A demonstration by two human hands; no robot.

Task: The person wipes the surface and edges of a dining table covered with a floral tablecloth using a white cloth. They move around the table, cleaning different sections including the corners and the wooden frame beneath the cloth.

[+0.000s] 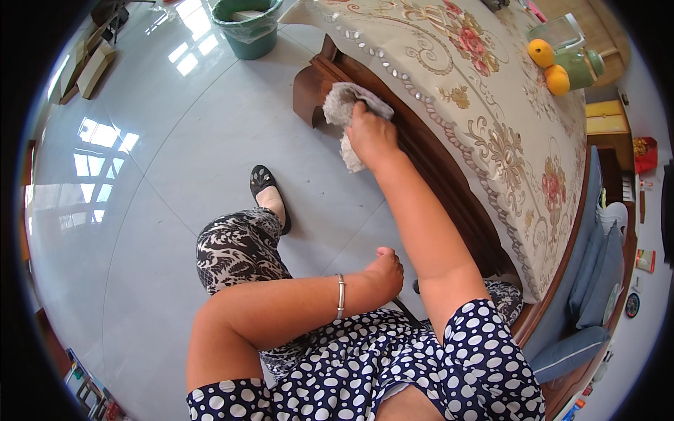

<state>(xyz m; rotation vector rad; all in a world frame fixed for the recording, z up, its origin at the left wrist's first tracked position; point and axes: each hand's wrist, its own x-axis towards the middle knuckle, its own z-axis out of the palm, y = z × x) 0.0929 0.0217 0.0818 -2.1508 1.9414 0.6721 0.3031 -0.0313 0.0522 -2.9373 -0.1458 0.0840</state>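
Note:
My right hand is closed on a crumpled white and pale grey cloth. It presses the cloth against the carved dark brown wooden edge of the table, close to its far left corner. Part of the cloth hangs down over the side. My left hand is held in front of my body with its fingers curled in, and nothing sticks out of it. A silver bracelet is on that wrist. A cream floral tablecloth with a scalloped border covers the tabletop.
Two oranges and a green-tinted jar stand at the table's far right. A green bin with a liner is on the tiled floor beyond the corner. Blue cushions lie on a seat to the right.

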